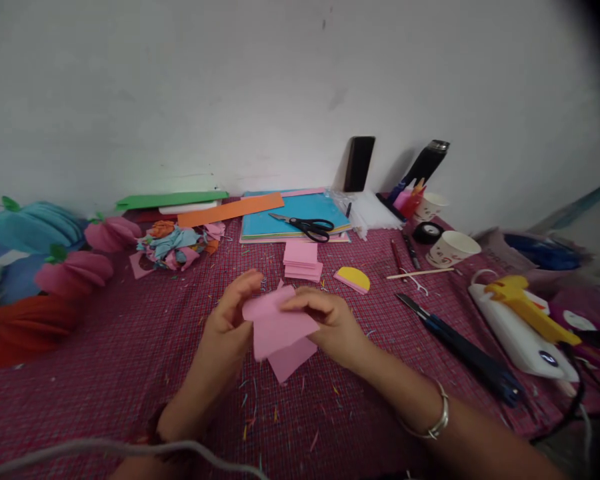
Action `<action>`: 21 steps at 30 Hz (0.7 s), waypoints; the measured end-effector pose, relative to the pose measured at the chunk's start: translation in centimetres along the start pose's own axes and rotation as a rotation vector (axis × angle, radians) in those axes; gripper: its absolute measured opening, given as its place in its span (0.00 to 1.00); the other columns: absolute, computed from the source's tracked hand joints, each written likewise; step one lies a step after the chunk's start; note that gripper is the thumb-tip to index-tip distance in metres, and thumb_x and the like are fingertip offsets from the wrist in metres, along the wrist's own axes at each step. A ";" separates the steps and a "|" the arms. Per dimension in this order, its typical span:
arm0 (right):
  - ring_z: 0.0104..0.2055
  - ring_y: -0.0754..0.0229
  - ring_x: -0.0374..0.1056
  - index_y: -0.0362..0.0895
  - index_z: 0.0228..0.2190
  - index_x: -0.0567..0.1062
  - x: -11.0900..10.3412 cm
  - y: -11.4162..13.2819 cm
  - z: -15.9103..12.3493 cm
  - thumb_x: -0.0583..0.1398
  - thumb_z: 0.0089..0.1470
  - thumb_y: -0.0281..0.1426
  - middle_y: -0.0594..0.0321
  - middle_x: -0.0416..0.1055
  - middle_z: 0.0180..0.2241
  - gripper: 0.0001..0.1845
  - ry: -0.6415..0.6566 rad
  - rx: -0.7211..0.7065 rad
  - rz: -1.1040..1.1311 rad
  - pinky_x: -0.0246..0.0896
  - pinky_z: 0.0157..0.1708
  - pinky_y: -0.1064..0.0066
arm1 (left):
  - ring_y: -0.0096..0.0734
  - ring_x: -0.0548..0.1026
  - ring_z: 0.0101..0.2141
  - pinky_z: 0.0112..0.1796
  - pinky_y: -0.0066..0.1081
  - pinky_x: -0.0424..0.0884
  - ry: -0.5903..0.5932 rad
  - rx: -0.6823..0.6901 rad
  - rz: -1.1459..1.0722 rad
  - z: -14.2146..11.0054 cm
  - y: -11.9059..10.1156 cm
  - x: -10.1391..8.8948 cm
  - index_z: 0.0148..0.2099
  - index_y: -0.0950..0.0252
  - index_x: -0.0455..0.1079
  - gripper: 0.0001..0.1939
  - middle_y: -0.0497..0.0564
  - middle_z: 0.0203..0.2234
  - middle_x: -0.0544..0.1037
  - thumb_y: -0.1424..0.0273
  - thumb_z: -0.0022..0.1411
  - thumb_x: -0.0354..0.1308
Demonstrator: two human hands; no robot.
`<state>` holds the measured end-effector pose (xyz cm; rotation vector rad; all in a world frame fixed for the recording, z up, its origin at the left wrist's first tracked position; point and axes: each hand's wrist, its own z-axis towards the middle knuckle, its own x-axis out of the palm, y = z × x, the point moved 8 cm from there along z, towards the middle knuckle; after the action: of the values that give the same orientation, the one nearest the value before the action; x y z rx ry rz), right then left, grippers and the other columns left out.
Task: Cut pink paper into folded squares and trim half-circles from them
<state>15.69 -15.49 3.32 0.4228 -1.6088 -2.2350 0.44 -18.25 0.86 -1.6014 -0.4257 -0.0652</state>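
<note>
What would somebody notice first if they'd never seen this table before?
Probably the bright, round, ribbed paper pumpkins in blue, pink and orange-red, grouped at the far left. Next might come the pink paper pieces in the middle, between the left hand and the right hand. The yellow plastic glue gun at the right also stands out.

I can read no wording from here. Near the right edge of the table, the dark badge on the white device and the nearer paper cup's reddish print are too blurred.
</note>
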 end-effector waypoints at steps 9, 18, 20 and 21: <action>0.32 0.61 0.68 0.49 0.31 0.78 -0.6 1.0 -0.1 0.58 0.50 0.25 0.64 0.74 0.29 0.09 -0.045 -0.109 -0.243 0.62 0.33 0.67 | 0.30 0.76 0.26 0.30 0.28 0.74 0.035 -0.272 -0.218 0.3 1.7 0.6 0.33 0.68 0.76 0.14 0.51 0.27 0.80 0.65 0.44 0.71; 0.23 0.65 0.61 0.45 0.22 0.68 -1.1 -2.8 -0.2 0.62 0.50 0.38 0.67 0.68 0.21 0.12 -0.181 0.235 0.040 0.55 0.25 0.72 | 0.31 0.77 0.23 0.27 0.30 0.75 0.037 -0.232 -0.160 0.1 2.3 0.8 0.35 0.69 0.77 0.15 0.54 0.23 0.80 0.65 0.46 0.69; 0.23 0.66 0.59 0.44 0.21 0.67 -1.3 -3.1 -0.2 0.63 0.49 0.37 0.68 0.67 0.20 0.12 -0.190 0.241 0.022 0.53 0.24 0.73 | 0.34 0.78 0.24 0.28 0.33 0.77 0.046 -0.213 -0.167 0.2 2.4 0.8 0.36 0.70 0.77 0.18 0.56 0.25 0.81 0.58 0.51 0.65; 0.23 0.66 0.58 0.44 0.21 0.67 -1.4 -3.1 -0.2 0.63 0.48 0.36 0.68 0.66 0.20 0.12 -0.196 0.240 0.005 0.53 0.24 0.73 | 0.34 0.78 0.24 0.29 0.34 0.77 0.050 -0.198 -0.165 0.2 2.5 0.8 0.37 0.69 0.77 0.19 0.56 0.26 0.81 0.56 0.52 0.65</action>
<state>16.64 -14.10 0.35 0.2665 -1.9872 -2.1431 1.91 -17.93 -1.26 -1.7521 -0.5255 -0.2797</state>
